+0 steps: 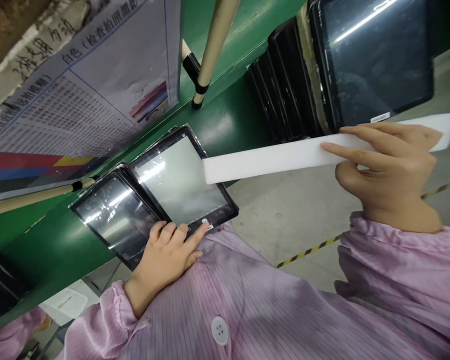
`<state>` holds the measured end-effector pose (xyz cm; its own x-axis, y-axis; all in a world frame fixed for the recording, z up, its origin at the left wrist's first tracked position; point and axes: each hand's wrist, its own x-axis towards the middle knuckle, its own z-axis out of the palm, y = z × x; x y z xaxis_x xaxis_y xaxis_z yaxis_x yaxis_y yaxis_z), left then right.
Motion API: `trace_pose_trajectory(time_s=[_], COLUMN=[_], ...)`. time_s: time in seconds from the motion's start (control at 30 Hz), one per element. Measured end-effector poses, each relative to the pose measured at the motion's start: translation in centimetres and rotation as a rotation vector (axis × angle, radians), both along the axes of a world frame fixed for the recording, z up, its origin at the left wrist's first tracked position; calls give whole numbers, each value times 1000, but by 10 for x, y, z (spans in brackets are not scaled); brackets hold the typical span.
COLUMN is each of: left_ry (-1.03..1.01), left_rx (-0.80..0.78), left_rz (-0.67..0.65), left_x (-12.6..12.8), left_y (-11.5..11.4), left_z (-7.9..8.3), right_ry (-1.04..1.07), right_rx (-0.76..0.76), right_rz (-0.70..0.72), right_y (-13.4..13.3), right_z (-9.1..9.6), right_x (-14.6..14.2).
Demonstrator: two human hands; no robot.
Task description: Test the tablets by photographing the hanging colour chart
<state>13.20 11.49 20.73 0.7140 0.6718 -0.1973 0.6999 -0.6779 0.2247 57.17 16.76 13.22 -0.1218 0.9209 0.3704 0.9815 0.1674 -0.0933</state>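
Note:
My right hand holds a long flat white strip by its right part, with the fingers lying along its upper face. The strip's left end overlaps the edge of a tablet whose lit screen shows a pale, camera-like picture. My left hand rests at this tablet's lower edge, its fingers outstretched. The index fingertip is at the round white button on the screen. Beside it, to the left, lies a second tablet with a dark, reflective screen, partly under the lit one.
A stack of dark tablets stands at the upper right on the green bench. Printed sheets and beige pipes rise behind the tablets. Yellow-black tape marks the floor. Another person's sleeve shows at lower left.

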Motion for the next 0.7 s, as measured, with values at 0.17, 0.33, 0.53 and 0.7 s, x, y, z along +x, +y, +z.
trace_pose_trajectory(time_s=[0.17, 0.33, 0.53, 0.7], left_ry=[-131, -154, -130, -84], left_rx=[-33, -93, -116, -52], left_rz=[-22, 34, 186, 310], left_x=[-8, -22, -56, -76], left_y=[-5, -18, -54, -80], left_z=[6, 3, 0, 4], right_ry=[-33, -31, -59, -115], right_rx=[-156, -179, -137, -230], right_rz=[-131, -187, -177, -253], right_y=[0, 2, 2, -1], right_z=[6, 4, -5, -10], right_x=[-4, -4, -3, 3])
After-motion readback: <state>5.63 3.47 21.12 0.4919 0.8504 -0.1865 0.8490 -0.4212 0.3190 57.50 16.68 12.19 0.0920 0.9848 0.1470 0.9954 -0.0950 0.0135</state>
